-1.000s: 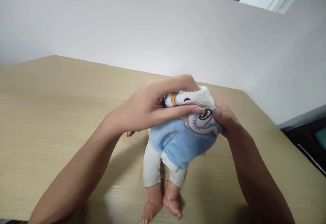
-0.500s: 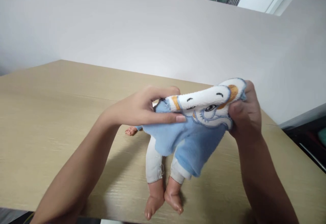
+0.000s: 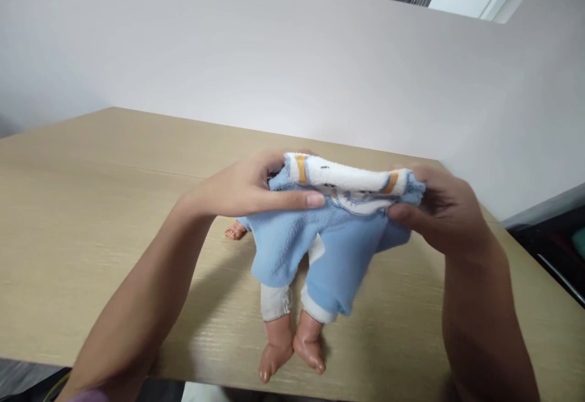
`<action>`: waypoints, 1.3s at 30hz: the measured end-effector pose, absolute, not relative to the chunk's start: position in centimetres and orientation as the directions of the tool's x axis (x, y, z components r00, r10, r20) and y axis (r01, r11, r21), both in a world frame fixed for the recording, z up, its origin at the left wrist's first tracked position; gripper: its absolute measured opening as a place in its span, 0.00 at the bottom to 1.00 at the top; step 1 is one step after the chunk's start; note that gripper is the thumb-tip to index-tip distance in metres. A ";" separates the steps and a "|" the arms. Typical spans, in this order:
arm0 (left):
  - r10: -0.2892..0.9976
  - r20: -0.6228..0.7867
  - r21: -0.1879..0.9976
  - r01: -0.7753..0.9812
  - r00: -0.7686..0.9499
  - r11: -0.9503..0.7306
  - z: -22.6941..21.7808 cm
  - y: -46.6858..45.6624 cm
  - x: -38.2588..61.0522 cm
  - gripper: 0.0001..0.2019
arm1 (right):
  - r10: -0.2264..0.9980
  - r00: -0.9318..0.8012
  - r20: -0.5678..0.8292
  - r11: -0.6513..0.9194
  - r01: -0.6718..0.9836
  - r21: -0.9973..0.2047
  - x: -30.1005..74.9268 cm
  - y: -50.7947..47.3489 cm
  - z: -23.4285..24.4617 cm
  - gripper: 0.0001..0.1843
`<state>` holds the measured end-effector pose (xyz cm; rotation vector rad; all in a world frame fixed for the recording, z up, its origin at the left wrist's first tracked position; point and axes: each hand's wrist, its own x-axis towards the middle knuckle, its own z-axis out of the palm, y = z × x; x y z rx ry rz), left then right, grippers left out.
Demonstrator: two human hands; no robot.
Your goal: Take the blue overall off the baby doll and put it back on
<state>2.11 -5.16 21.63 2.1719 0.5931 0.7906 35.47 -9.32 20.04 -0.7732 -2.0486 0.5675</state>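
Left hand is closed on the blue garment at 9 o'clock, right hand at 3 — white-banded top edge pinched by both, thumbs in front. Garment is held mid-view, draped over the doll. Doll's bare feet are seen at 6, its small arm end at 9. Table lies beneath — backed at 12 by a pale wall.

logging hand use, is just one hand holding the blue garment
No, the left hand and the right hand both grip the blue garment, one at each side.
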 end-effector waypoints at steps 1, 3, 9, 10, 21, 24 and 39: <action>0.606 0.295 0.787 0.172 0.739 -0.593 21.6 -5.1 2.0 0.16 | 0.736 -0.406 0.542 0.669 0.314 -0.674 35.5 -9.4 19.9 0.07; 0.587 0.256 0.799 0.174 0.768 -0.575 21.4 -4.8 1.9 0.15 | 0.800 -0.406 0.442 0.582 0.340 -0.739 35.5 -9.2 19.9 0.11; 0.570 0.446 0.763 0.039 0.690 -0.645 20.9 -4.2 2.7 0.11 | 0.614 -0.787 0.057 0.569 0.391 -0.723 34.9 -7.5 20.6 0.30; 0.574 0.438 0.773 0.035 0.692 -0.633 21.0 -4.3 2.9 0.11 | 0.563 -0.825 0.044 0.588 0.364 -0.722 34.6 -7.3 20.6 0.30; 0.671 0.351 0.844 0.089 0.653 -0.529 21.4 -5.8 4.2 0.21 | 0.516 -0.856 0.032 0.552 0.304 -0.776 32.5 -6.6 18.9 0.22; 0.673 0.332 0.843 0.112 0.661 -0.526 21.5 -5.9 4.4 0.21 | 0.403 -0.915 -0.015 0.581 0.268 -0.768 31.6 -6.2 18.3 0.19; 0.471 0.281 0.794 0.073 0.837 -0.604 21.9 -4.6 1.9 0.16 | 0.657 -0.690 0.303 0.595 0.229 -0.770 32.6 -7.0 17.9 0.20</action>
